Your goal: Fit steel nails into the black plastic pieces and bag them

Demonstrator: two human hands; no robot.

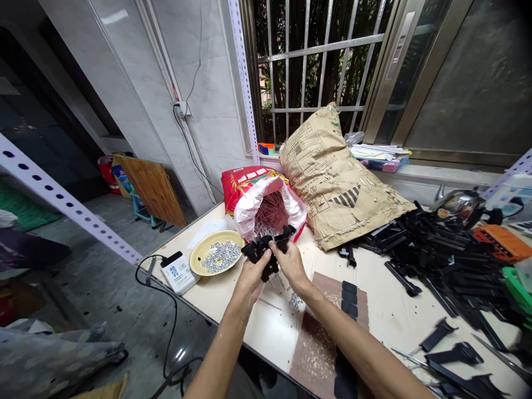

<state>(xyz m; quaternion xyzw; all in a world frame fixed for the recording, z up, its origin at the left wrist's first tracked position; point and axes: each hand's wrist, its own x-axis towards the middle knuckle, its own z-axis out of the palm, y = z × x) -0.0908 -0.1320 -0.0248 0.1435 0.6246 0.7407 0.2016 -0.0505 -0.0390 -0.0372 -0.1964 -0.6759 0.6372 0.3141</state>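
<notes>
Both my hands hold a cluster of black plastic clip parts (pixel 266 246) above the pale table (pixel 390 316). My left hand (pixel 251 276) grips the lower part from the left with its fingers curled. My right hand (pixel 291 263) pinches the upper right part. Just beyond them a red and white sack (pixel 249 185) lies open, full of thin metal rods (pixel 270 216). A yellow dish (pixel 203 250) of small silver metal pieces stands to the left. A small heap of silver pieces (pixel 296 301) lies on the table under my right wrist.
A brown paper sack (pixel 332 177) leans against the window sill. A large heap of black plastic parts (pixel 440 255) covers the table's right side, with a kettle (pixel 457 206) and an orange item (pixel 501 242) behind. A white charger with cable (pixel 178 271) sits at the left edge.
</notes>
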